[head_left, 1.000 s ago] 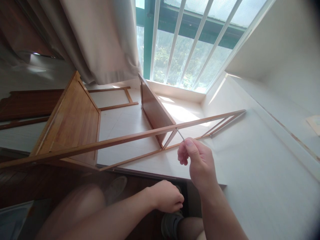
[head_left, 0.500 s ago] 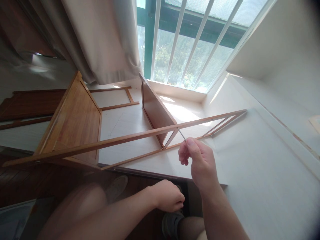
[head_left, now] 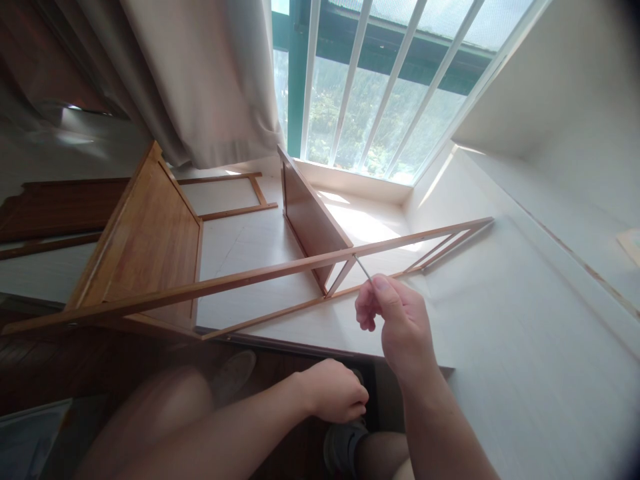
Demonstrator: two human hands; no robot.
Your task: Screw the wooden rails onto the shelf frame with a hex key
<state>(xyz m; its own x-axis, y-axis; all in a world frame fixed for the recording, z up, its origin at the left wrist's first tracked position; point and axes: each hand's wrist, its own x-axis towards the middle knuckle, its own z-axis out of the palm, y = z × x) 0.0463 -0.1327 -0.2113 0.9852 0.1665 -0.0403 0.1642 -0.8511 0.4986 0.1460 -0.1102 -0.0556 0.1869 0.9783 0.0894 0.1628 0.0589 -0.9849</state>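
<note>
A wooden shelf frame [head_left: 240, 279] lies on its side across the pale window ledge, its long rail running from lower left to upper right. My right hand [head_left: 395, 320] pinches a thin metal hex key [head_left: 362, 268] whose tip sits in the rail where a brown shelf board [head_left: 310, 217] joins it. Lower down, my left hand [head_left: 336, 393] is closed in a loose fist near my knee and shoe; anything inside it is hidden.
A second, lighter shelf board [head_left: 145, 240] stands in the frame at the left. A loose ladder-like wooden side piece [head_left: 235, 197] lies behind it by the curtain [head_left: 200, 80]. The barred window [head_left: 380, 87] is ahead, a white wall [head_left: 550, 127] to the right, dark floor below.
My right hand has barely shifted on the hex key at the same joint. My left hand stays put.
</note>
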